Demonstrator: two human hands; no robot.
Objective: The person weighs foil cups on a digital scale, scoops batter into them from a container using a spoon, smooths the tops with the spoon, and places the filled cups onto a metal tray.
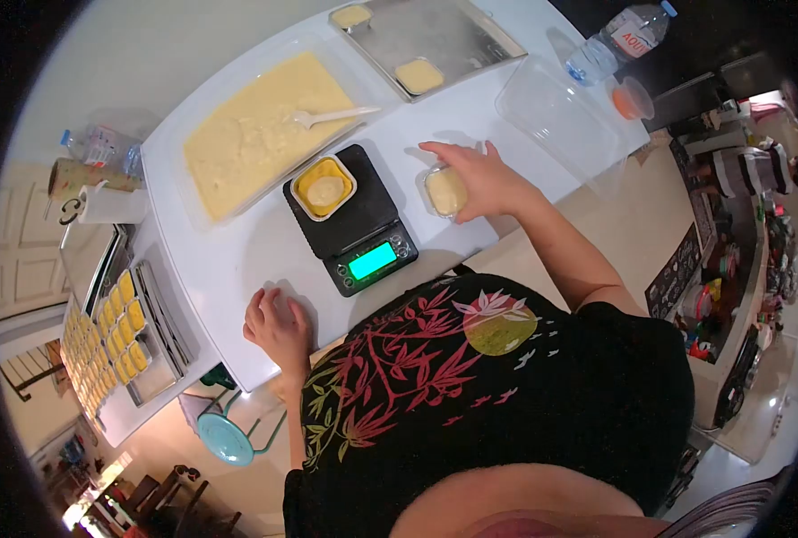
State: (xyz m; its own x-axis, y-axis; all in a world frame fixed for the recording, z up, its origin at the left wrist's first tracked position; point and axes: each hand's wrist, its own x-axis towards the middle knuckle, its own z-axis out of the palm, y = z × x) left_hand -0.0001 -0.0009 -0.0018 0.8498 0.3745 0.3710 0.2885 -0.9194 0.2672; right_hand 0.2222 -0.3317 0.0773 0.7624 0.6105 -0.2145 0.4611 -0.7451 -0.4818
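My right hand (487, 182) is beside a small foil cup (445, 191) filled with pale yellow batter. Its fingers are spread around the cup, the thumb close to the near side and the index finger stretched past the far edge. On the black digital scale (356, 193) sits another foil cup (324, 188), lined in deeper yellow with a dollop of pale batter in the middle. The scale's display is lit. My left hand (278, 329) rests at the table's near edge, fingers loosely apart, holding nothing.
A large clear tub (209, 213) of yellow batter holds a white spoon (336, 116). Behind it, a metal tray (435, 36) carries filled cups. A clear plastic container (551, 121) and water bottle (621, 42) stand right. Left, many yellow cups (121, 323) fill trays.
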